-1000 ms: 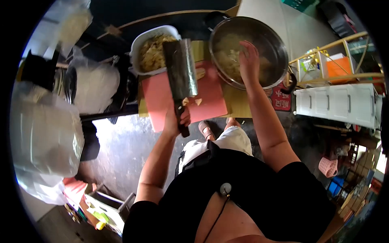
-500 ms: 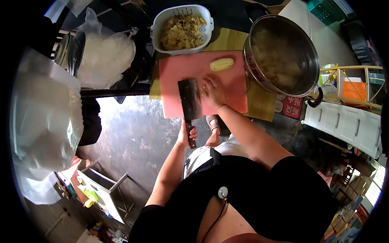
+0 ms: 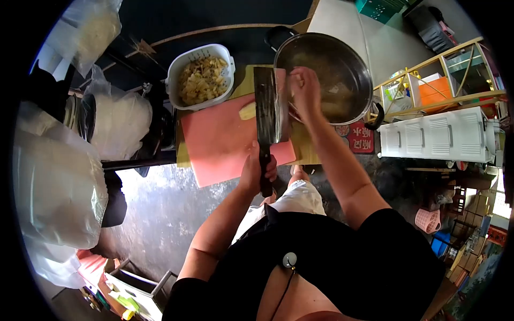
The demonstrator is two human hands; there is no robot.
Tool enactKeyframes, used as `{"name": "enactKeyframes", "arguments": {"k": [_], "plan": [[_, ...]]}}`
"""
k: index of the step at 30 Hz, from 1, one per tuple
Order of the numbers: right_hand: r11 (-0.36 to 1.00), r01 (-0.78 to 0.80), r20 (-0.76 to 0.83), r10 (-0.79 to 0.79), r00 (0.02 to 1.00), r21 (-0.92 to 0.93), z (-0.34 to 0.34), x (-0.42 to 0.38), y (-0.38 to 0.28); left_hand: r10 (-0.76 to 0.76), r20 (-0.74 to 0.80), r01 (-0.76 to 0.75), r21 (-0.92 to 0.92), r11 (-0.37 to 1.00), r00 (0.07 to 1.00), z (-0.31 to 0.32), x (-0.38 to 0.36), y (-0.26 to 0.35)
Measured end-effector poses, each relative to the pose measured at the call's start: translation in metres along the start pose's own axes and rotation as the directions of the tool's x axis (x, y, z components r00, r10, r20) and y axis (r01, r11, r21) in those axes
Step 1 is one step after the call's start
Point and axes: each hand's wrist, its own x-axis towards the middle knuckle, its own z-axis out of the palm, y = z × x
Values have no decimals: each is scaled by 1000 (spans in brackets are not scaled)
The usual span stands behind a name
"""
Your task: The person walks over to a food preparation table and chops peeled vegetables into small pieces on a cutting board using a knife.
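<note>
My left hand (image 3: 250, 170) is wrapped around the dark handle of a cleaver (image 3: 264, 109). The wide blade points away from me, above the right part of a pink cutting board (image 3: 219, 142). My right hand (image 3: 306, 95) is over the near left rim of a large metal pot (image 3: 361, 80), its fingers curled in; whatever they may hold is hidden. Brownish liquid with pieces in it shows inside the pot. A pale peeled piece of food (image 3: 247, 111) lies on the board, partly covered by the blade.
Behind the board stands a white basket (image 3: 229, 80) of cut pale pieces. Plastic-covered items (image 3: 120, 120) sit at the left. White drawers (image 3: 436, 135) and a wooden-framed rack (image 3: 428, 75) are on the right. Below the board is a grey floor (image 3: 166, 214).
My right hand has gone from the board to the pot's rim. The cleaver has lifted off the board and shifted right towards the pot. The camera view has also shifted.
</note>
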Motion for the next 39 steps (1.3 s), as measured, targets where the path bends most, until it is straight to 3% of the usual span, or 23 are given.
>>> {"name": "enactKeyframes", "arguments": {"k": [1, 3, 5, 7, 8, 10, 13, 15, 17, 19, 21, 25, 28, 29, 32, 35, 39], "plan": [[981, -191, 90, 192, 977, -25, -12, 13, 20, 28, -3, -28, -55, 998, 1000, 3, 1, 1], [959, -225, 278, 267, 923, -173, -24, 23, 56, 47, -15, -47, -52, 998, 999, -2, -10, 5], [942, -94, 326, 204, 923, -322, -35, 27, 71, 61, -97, -63, -19, 998, 993, -13, -27, 13], [866, 162, 268, -34, 963, -472, -39, 32, 74, 117, -145, -115, 22, 993, 982, -45, -48, 9], [844, 195, 276, -58, 959, -500, -42, 34, 67, 148, -152, -140, 59, 988, 977, -61, -62, 7], [795, 259, 294, -106, 950, -549, -53, 41, 37, 240, -352, -175, 207, 963, 905, -73, -89, 7], [943, 294, 289, -242, 926, -153, -37, 38, -11, 232, -489, -128, 236, 963, 841, -104, -118, -6], [945, 318, 458, -252, 853, -72, -14, 16, -48, 182, -573, -49, 240, 970, 799, -118, -127, -17], [984, 142, 799, -3, 601, -103, 25, -7, -58, 158, -621, 10, 258, 966, 767, -130, -128, -32], [916, 329, 745, -53, 665, -229, 88, -48, -10, 103, -642, 40, 205, 978, 759, -135, -126, -43], [905, 271, 776, 94, 624, -328, 126, -64, 48, 80, -641, 49, 181, 982, 763, -134, -125, -49], [857, 286, 830, 248, 500, -429, 110, -76, 32, 103, -606, 27, 202, 979, 789, -125, -130, -47], [858, 435, 834, -15, 551, -272, 98, -113, 42, 128, -596, 40, 260, 965, 793, -122, -124, -46], [920, 302, 799, 20, 601, -250, 100, -124, 42, 143, -600, 59, 304, 951, 787, -122, -121, -46], [996, 71, 766, -86, 637, 53, 102, -134, 50, 187, -586, 109, 432, 895, 788, -118, -113, -43], [940, 223, 736, 41, 676, -257, 80, -140, 16, 232, -533, 125, 551, 825, 814, -115, -97, -36], [954, 144, 713, 92, 696, -264, 73, -150, 18, 452, -394, -102, 654, 750, 800, -92, -87, -34]]}}
